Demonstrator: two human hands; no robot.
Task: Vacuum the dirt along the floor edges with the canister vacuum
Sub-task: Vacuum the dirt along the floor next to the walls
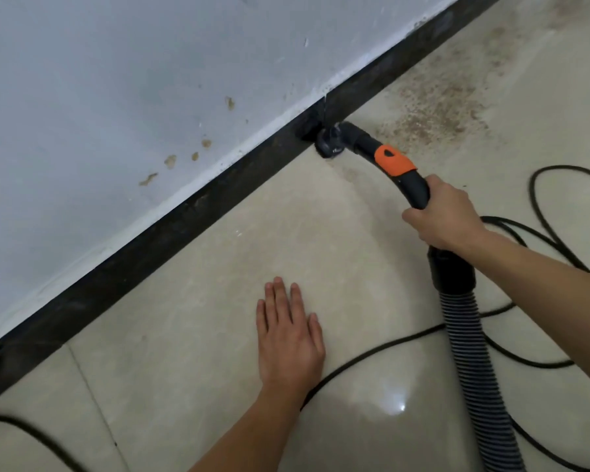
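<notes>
Now, in the head view, the curved vacuum handle [411, 185] is gripped by the right hand [447, 216], fingers wrapped fully round it. The brush nozzle [329, 143] is pressed to the black skirting [150, 247] at frame centre. The left hand [288, 338] is laid flat on the tile, holding nothing. Dirt [440, 110] is spread at upper right. The looped power cord [372, 350] could likely be snagged by the ribbed hose [470, 352] and dragged through it.

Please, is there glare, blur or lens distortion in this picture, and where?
Head view: a white glare spot lies on the glossy floor near the ribbed hose; the brush nozzle at the black baseboard looks soft, slightly blurred; one tile joint near it bows, probably from the wide-angle lens; light is even, with no hard shadows.
</notes>
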